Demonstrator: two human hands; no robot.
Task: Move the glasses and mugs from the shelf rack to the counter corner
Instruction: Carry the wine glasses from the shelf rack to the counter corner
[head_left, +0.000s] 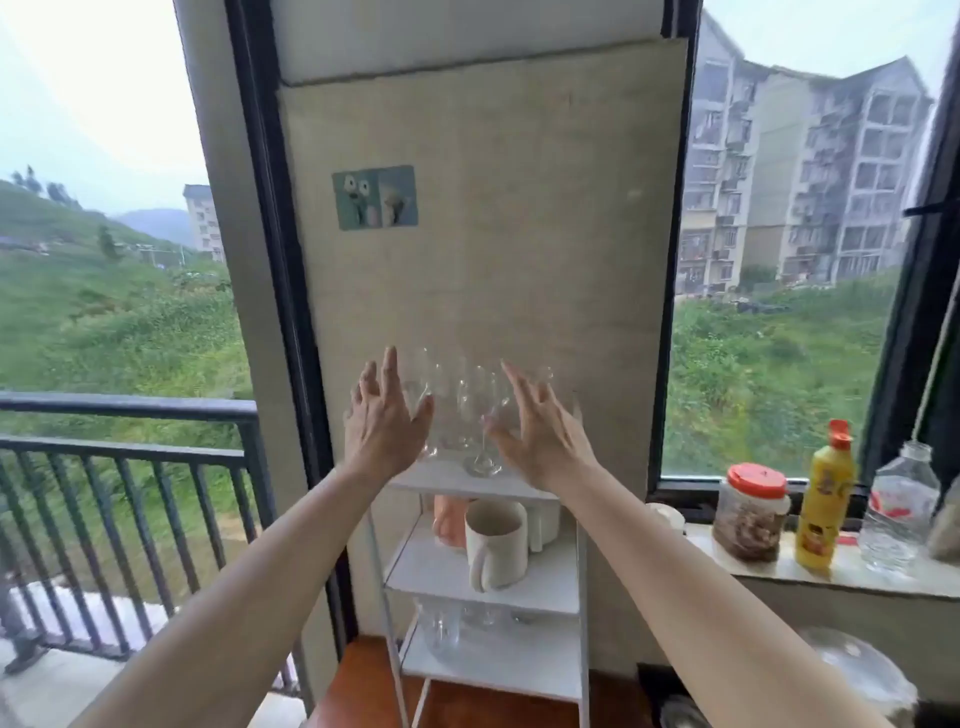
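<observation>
A white shelf rack (483, 597) stands against the wall panel. Several clear wine glasses (470, 405) stand on its top shelf. My left hand (384, 421) is raised just left of them, fingers spread, holding nothing. My right hand (540, 431) is raised at their right side, fingers apart, also holding nothing. On the middle shelf sit a cream mug (493, 540), a pink mug (449, 525) behind it and a white mug (543, 525). Clear tumblers (441, 629) stand on the lower shelf.
To the right runs a window ledge (831, 577) with a red-lidded jar (750, 512), a yellow bottle (826, 499) and a clear plastic bottle (901, 509). A black balcony railing (124, 452) is at the left. A brown counter surface (363, 680) lies under the rack.
</observation>
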